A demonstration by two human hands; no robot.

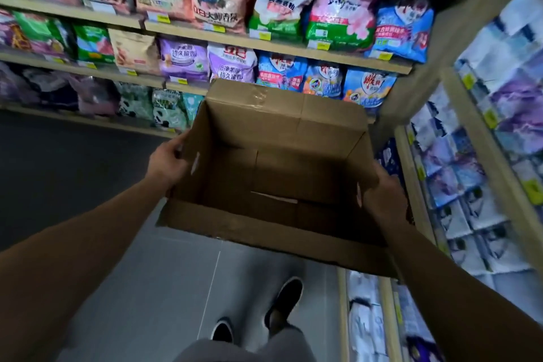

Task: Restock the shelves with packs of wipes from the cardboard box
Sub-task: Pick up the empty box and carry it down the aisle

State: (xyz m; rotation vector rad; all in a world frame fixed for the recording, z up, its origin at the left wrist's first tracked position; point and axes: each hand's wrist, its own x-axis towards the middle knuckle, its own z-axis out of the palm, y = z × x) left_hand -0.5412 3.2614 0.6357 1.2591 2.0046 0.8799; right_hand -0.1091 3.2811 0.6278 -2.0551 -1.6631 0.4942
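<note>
An open brown cardboard box [282, 132] hangs in front of me at about waist height, its flaps up. Its inside shows only bare cardboard; no packs are visible in it. My left hand [167, 160] grips the box's left wall near a small handle slot. My right hand [382, 194] holds the right wall from outside. Packs of wipes [458, 164] in blue, white and purple fill the shelves to my right.
Wooden shelves [276, 45] ahead carry rows of colourful bags with yellow price tags. A second shelf unit [417, 173] stands close on the right. Grey tiled floor [164, 273] lies below, with my two dark shoes [285, 300] on it.
</note>
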